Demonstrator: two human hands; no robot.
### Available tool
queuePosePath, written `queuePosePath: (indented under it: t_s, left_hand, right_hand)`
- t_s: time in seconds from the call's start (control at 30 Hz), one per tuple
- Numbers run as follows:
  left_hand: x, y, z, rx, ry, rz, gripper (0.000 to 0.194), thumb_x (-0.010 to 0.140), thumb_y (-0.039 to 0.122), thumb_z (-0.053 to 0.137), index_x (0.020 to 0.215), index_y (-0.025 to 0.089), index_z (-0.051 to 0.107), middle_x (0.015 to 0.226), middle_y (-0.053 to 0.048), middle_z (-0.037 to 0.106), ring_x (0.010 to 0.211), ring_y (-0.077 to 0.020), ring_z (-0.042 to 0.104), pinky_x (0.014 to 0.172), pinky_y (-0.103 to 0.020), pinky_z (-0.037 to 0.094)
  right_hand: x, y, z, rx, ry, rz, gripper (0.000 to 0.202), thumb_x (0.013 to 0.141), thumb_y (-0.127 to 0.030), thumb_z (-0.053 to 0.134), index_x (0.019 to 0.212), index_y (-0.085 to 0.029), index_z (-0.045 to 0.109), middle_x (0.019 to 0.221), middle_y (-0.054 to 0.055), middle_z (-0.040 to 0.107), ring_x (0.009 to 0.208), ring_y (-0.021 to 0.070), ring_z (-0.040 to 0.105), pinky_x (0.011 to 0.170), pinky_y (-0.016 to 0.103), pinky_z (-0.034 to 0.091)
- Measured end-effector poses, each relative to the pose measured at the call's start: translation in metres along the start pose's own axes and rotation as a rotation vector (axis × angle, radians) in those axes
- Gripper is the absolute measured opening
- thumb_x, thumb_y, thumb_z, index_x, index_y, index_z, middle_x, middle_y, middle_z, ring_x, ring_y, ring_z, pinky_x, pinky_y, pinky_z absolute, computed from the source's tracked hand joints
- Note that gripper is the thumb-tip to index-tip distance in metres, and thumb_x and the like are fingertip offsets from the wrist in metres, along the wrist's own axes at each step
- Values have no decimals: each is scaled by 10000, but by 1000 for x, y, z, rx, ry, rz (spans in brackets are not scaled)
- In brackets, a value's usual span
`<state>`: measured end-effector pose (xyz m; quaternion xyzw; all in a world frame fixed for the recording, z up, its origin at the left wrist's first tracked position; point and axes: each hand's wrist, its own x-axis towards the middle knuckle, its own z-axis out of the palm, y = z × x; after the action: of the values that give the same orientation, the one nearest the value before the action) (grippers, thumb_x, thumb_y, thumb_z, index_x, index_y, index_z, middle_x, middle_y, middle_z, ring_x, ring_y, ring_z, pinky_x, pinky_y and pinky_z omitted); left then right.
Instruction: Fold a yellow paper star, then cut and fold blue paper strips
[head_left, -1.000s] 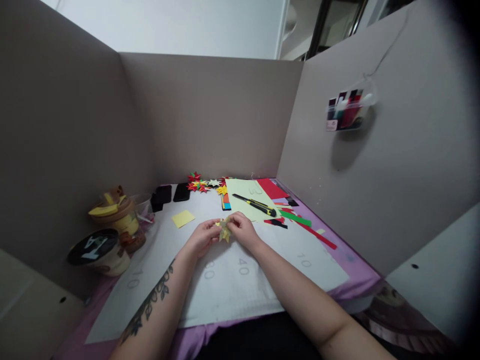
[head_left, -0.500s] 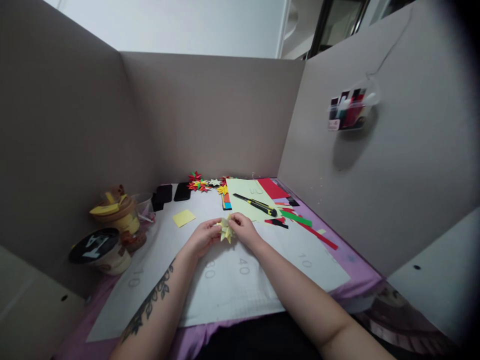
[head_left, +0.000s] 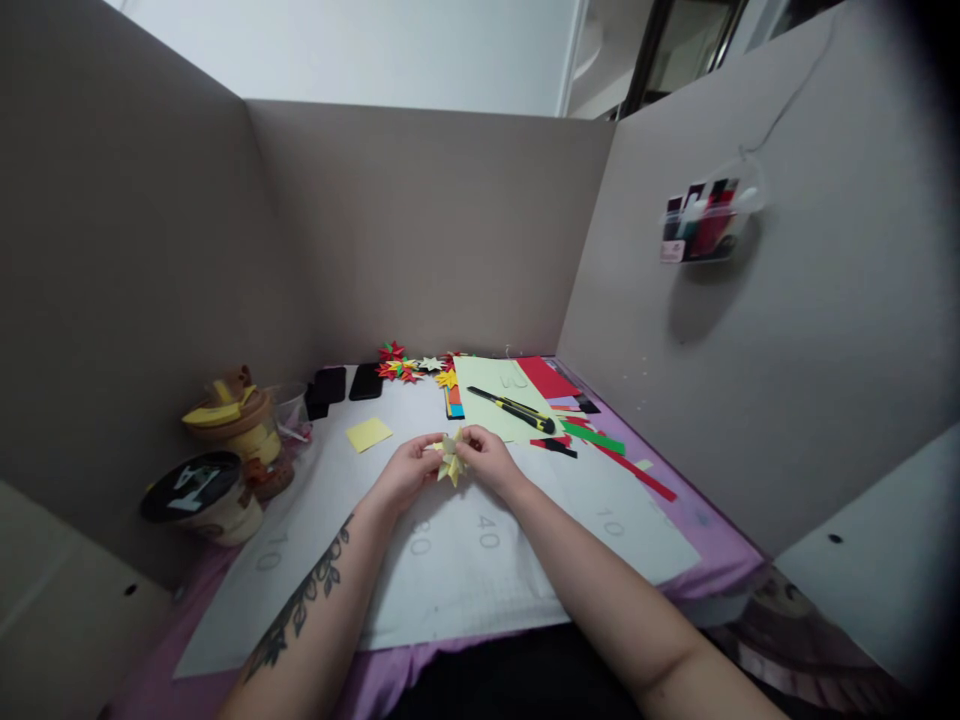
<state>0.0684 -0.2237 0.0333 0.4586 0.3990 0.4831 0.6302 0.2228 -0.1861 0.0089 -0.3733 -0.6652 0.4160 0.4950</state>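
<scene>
A pale yellow folded paper star (head_left: 451,467) is held between my two hands over the middle of the white sheet. My left hand (head_left: 411,470) pinches its left side, and my right hand (head_left: 484,457) grips its upper right points with thumb and fingers. Some of the star is covered by my fingertips. To the left lies a yellow square of paper (head_left: 368,434). Beyond my right hand, a black and yellow utility knife (head_left: 514,409) rests on a light green paper sheet (head_left: 487,375).
Several finished paper stars (head_left: 401,368) lie at the back, beside two black phones (head_left: 366,381). Red and green paper strips (head_left: 592,436) are scattered on the right. At left stand a lidded tub (head_left: 202,497), a pot (head_left: 231,412) and a clear cup (head_left: 289,400). Grey panels surround the table.
The star has tilted very slightly between my fingers. Both hands keep their hold in nearly the same place, and the camera view has shifted a little.
</scene>
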Motion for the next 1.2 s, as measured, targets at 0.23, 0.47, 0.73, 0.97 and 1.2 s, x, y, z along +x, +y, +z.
queuePosePath:
  t_s: [0.23,0.47,0.73,0.97,1.2]
  left_hand:
    - [-3,3,-3,178,49,41,565,639,280,721,1139,87,544,527,65,483,459,-65,403,484,-201,278]
    - [-7,10,-7,326,-5,121,564,698,387,685,1171,105,562,616,14,554,558,-105,479,566,-232,346]
    - [-13,17,-5,413,-4,206,454,768,375,617,1150,131,602,792,-44,639,680,-137,520,654,-247,378]
    - [-10,8,-10,380,-101,210,536,746,368,653,1227,160,537,862,-63,663,743,-157,572,676,-255,404]
    - [-9,5,-6,392,-48,243,526,717,288,660,1207,130,551,812,-59,657,733,-162,579,669,-254,414]
  right_hand:
    - [1,5,-3,89,-66,26,85,632,-224,657,690,-176,618,726,-13,564,644,129,520,626,261,433]
    - [0,3,-3,108,-48,-99,80,620,-139,636,656,-200,673,800,6,543,782,155,567,745,295,452]
    - [0,4,-7,116,-27,-134,212,560,-71,537,630,-214,676,861,17,525,857,171,553,829,332,426]
    - [-1,1,-7,126,-19,-102,160,569,-93,576,618,-213,670,883,24,528,868,178,555,829,337,430]
    - [-1,-2,-7,118,-5,-115,129,578,-116,568,607,-212,650,868,20,540,872,179,558,829,331,430]
